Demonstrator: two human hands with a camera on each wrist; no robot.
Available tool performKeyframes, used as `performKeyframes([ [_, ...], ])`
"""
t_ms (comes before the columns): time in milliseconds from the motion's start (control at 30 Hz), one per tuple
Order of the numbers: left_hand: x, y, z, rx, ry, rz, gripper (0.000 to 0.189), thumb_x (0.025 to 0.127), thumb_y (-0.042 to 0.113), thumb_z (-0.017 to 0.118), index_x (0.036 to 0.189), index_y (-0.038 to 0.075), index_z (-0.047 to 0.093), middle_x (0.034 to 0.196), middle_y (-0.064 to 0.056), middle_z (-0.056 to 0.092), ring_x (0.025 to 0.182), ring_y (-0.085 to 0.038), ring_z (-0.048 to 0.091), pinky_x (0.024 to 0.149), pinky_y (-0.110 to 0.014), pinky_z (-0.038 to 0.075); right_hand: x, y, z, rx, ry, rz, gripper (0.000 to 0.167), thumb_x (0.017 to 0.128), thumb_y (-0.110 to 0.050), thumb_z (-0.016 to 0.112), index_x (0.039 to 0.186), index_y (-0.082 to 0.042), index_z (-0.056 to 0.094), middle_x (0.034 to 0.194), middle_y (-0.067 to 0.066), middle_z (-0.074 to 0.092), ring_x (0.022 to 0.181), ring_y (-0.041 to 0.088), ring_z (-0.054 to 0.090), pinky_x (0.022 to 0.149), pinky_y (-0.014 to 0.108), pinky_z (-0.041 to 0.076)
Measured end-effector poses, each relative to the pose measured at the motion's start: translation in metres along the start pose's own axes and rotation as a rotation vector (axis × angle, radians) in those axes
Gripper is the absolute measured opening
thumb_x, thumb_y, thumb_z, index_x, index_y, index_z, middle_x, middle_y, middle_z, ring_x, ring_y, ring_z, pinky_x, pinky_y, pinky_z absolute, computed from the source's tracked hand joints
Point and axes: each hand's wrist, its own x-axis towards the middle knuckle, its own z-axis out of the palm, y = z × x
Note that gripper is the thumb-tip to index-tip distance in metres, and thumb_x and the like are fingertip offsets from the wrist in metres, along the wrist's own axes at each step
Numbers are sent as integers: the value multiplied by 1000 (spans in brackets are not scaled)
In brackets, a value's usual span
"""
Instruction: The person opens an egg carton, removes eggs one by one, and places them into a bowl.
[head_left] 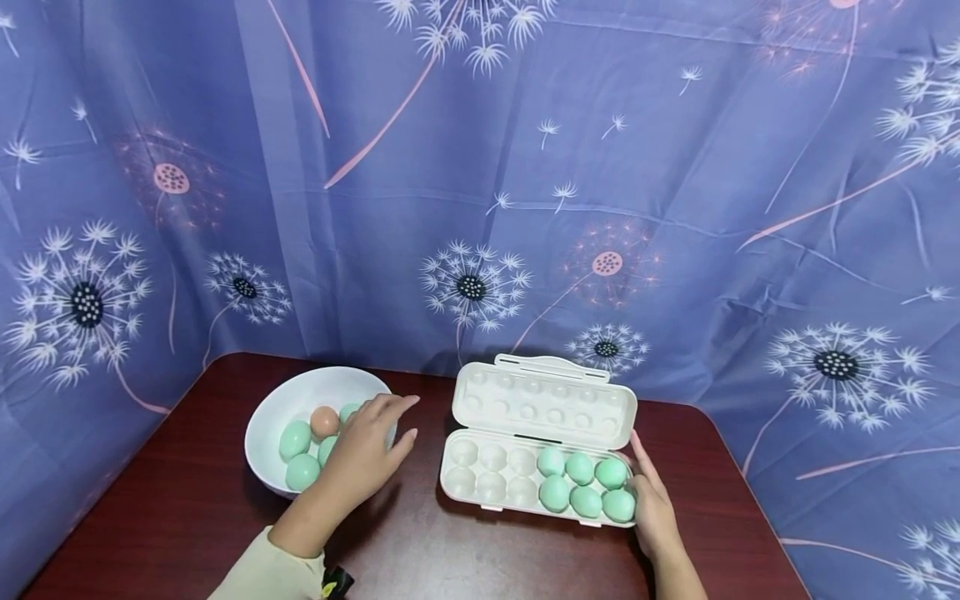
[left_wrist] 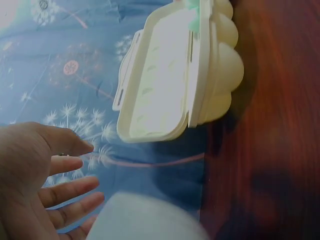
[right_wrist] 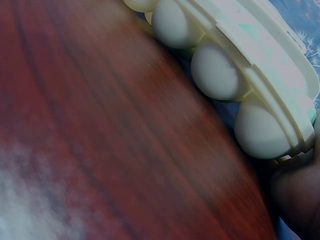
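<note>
Bowl (head_left: pixel 272 429) at left; your left hand (head_left: pixel 367 454) over its right rim, loose, empty; your right hand (head_left: pixel 655 504) grips egg carton (head_left: pixel 507 469).

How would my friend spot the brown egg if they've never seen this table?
Start at the dark red table and find the white bowl on the left in the head view. Inside, near the middle, sits the brown egg. It's the only brown one showing; its neighbours are pale green eggs.

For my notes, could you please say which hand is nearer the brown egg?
Left: the left hand is over the bowl, just right of the brown egg; the right hand is farther off, gripping the egg carton.
</note>
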Motion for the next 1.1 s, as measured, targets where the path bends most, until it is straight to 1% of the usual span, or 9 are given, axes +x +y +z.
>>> performKeyframes([
  [100,0,8,4,-8,-34,11,47,87,20,77,133,12,65,120,-9,66,113,-30,64,93,-50,52,0,0,0,0,-3,-10,74,100,4,23,163,-34,13,162,23,30,122,-17,45,97,3,36],
  [267,0,18,11,3,-55,41,47,88,23,77,133,16,66,124,-5,66,114,-27,64,94,-47,54,0,1,-1,1,-2,-15,74,99,4,23,163,-33,13,162,23,29,122,-18,44,97,3,35],
  [367,2,23,16,-4,-82,64,48,89,24,76,134,16,65,128,-6,65,119,-28,63,97,-48,53,0,0,-1,-3,3,-11,74,99,4,23,163,-34,13,162,22,30,122,-18,45,97,3,36],
  [467,4,29,21,-21,-118,89,48,90,23,74,135,14,64,131,-8,64,123,-30,61,102,-51,50,0,0,-1,4,9,6,74,100,3,23,163,-34,13,161,22,32,121,-15,47,97,5,39],
  [600,6,35,28,-17,-151,108,47,91,26,73,135,13,64,134,-10,63,124,-31,61,103,-52,49,-1,-2,0,13,14,37,74,100,2,23,162,-36,13,160,20,34,119,-13,49,95,7,42],
  [800,7,45,35,-3,-189,135,49,91,29,73,136,15,63,137,-9,61,128,-31,59,104,-54,48,0,-4,0,8,10,50,75,99,2,24,162,-39,12,162,16,31,120,-15,47,95,5,40],
  [933,7,54,41,10,-216,165,49,91,29,73,137,15,63,137,-8,61,129,-30,58,104,-52,49,0,-3,0,8,8,45,75,99,2,24,162,-39,12,162,17,31,120,-15,47,95,5,39],
  [1100,6,63,50,15,-233,200,48,91,29,72,136,16,63,137,-6,61,129,-27,58,103,-50,50,-1,-2,0,12,-8,12,72,101,2,22,162,-36,11,160,21,32,122,-14,48,96,6,41],
])
